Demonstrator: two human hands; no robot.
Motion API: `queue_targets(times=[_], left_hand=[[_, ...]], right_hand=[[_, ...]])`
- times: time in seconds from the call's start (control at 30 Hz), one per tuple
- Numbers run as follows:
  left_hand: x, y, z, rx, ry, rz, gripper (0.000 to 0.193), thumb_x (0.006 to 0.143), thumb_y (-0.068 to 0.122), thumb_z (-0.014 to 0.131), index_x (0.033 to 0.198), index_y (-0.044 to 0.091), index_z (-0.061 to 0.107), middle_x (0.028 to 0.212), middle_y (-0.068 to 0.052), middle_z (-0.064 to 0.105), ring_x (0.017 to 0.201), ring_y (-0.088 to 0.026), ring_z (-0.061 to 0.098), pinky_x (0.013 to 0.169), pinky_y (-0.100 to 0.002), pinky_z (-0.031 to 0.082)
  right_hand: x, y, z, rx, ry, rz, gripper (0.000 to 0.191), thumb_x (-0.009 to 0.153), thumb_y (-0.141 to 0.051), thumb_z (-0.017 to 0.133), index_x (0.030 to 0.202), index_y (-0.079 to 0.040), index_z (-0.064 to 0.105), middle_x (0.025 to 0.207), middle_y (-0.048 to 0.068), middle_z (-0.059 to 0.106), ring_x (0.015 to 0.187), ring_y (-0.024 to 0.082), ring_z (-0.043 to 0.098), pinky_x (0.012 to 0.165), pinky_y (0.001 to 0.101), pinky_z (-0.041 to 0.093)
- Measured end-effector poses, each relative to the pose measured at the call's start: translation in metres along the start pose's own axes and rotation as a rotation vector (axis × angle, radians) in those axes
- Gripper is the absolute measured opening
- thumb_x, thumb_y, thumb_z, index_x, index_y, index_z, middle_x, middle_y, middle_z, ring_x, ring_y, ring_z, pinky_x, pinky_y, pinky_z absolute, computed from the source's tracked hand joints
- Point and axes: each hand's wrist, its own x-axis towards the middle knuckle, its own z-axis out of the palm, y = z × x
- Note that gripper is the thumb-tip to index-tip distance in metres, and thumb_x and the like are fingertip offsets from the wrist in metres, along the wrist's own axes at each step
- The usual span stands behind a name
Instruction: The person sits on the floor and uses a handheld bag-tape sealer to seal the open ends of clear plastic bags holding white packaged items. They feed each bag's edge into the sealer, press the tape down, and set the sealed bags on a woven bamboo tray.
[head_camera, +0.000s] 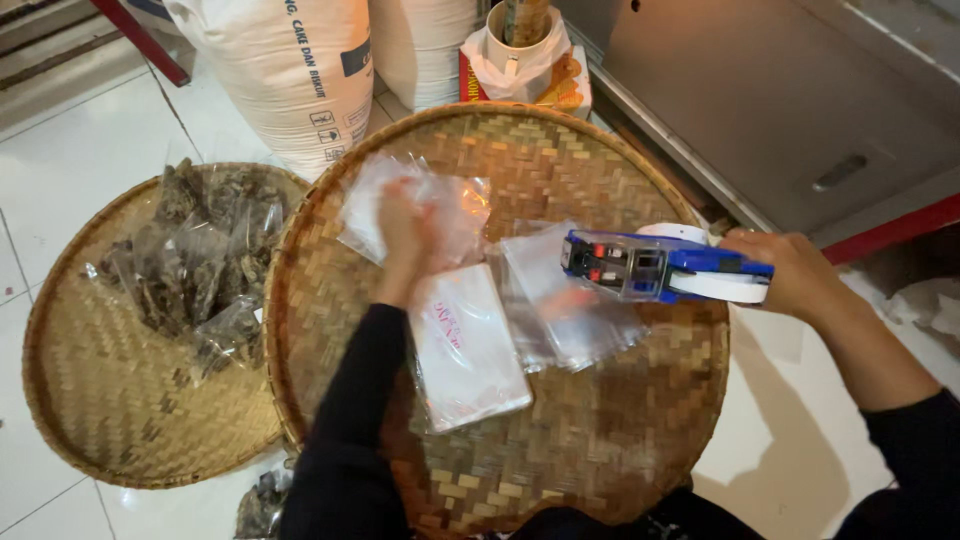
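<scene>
White tiled floor (70, 170) carries a round woven bamboo tray (600, 440). On it, left hand (405, 235) fingers pinch clear plastic bags (440, 210); right hand (790, 275) grips blue label gun (660, 268) above it.

The left hand (405, 235) is motion-blurred, so its grip on the clear bag (455, 205) is unclear, perhaps pinching. Behind the right hand (790, 272), the label gun (660, 267) handle is hidden.

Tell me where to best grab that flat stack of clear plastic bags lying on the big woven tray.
Probably by the near short edge of the bag stack, coming from the person's side. It lies flat and long, and that end is free, while the left hand is at its far end and loose bags overlap its right side.
</scene>
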Motion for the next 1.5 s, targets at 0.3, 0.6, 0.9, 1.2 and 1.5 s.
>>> queue_targets(times=[0.3,0.6,0.9,1.2,1.5], left_hand=[[-0.054,0.097,0.082,0.066,-0.149,0.372,0.064,0.041,0.056,0.085,0.077,0.005,0.069,0.080,-0.018,0.072,0.078,-0.041,0.070,0.065,-0.055,0.052],[-0.055,0.072,0.095,0.001,-0.663,0.071,0.037,0.091,0.049,0.068,0.090,0.014,0.077,0.086,-0.014,0.074,0.086,-0.034,0.070,0.085,-0.050,0.049],[-0.043,0.089,0.071,-0.178,-0.247,0.118,0.034,0.105,0.043,0.056,0.108,0.016,0.077,0.109,-0.010,0.077,0.091,-0.032,0.071,0.083,-0.045,0.051],[0.030,0.012,-0.043,0.294,0.359,0.030,0.053,0.083,0.029,0.069,0.126,0.001,0.058,0.119,-0.023,0.066,0.107,-0.040,0.062,0.086,-0.049,0.047],[-0.042,0.092,0.090,0.032,-0.531,0.227,0.065,0.059,0.047,0.090,0.103,0.005,0.066,0.103,-0.021,0.067,0.100,-0.041,0.062,0.081,-0.048,0.050]], right_hand=[[0.072,-0.040,-0.003,-0.183,-0.555,0.139,0.039,0.067,-0.046,0.083,0.086,-0.012,0.078,0.085,0.016,0.076,0.080,0.035,0.074,0.076,0.0433,0.060],[0.056,-0.043,-0.036,-0.525,-0.636,0.362,0.021,0.079,-0.031,0.074,0.092,-0.016,0.079,0.094,0.013,0.076,0.092,0.031,0.077,0.084,0.0437,0.062],[0.034,-0.021,-0.046,-0.538,-0.528,0.455,0.021,0.087,-0.035,0.067,0.101,-0.026,0.079,0.101,0.004,0.079,0.092,0.028,0.078,0.082,0.0418,0.063],[0.034,-0.004,-0.028,-0.338,-0.195,0.130,0.039,0.067,-0.037,0.077,0.105,-0.026,0.076,0.104,-0.001,0.077,0.090,0.030,0.074,0.074,0.0429,0.061],[0.067,-0.040,-0.012,-0.273,-0.524,0.159,0.039,0.069,-0.052,0.078,0.095,-0.022,0.081,0.090,0.012,0.076,0.086,0.034,0.073,0.077,0.0429,0.060]])
